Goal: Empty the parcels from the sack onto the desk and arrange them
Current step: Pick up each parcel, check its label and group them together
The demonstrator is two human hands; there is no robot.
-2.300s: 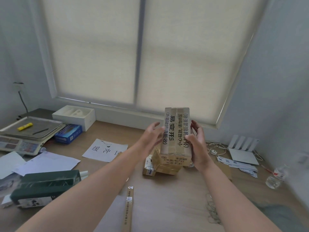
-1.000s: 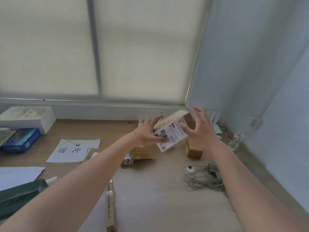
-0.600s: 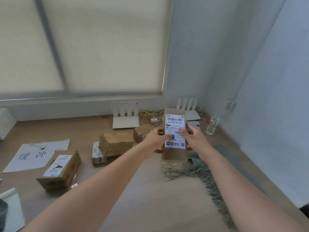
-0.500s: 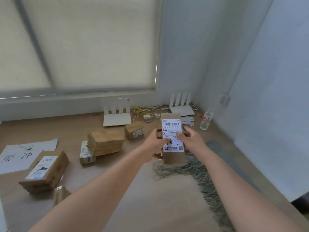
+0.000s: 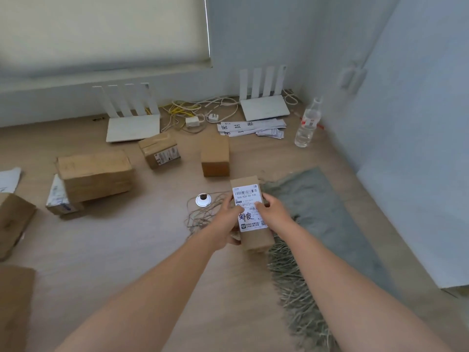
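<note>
A brown cardboard parcel (image 5: 250, 191) with a white shipping label lies lengthwise low over the wooden desk (image 5: 142, 245), held from both sides. My left hand (image 5: 228, 219) grips its left edge and my right hand (image 5: 271, 212) grips its right edge with the thumb on the label. The grey-green sack (image 5: 317, 219) lies flat to the right, its frayed fringe under the parcel's near end. Other parcels sit on the desk: a small plain box (image 5: 215, 155), a taped box (image 5: 160, 150), a large box (image 5: 95, 174) and a flat white-labelled one (image 5: 59, 196).
Two white routers (image 5: 132, 125) (image 5: 264, 107) stand at the back with tangled cables (image 5: 198, 110). Paper strips (image 5: 250, 127) and a water bottle (image 5: 307, 125) are near the right wall. A desk grommet (image 5: 203, 200) and loose twine (image 5: 200, 217) lie left of the parcel. More boxes (image 5: 12, 219) sit at the left edge.
The view swung right and tipped down. The parcel went from upright at chest height, label turned up, down to just above the desk at the sack's edge.
</note>
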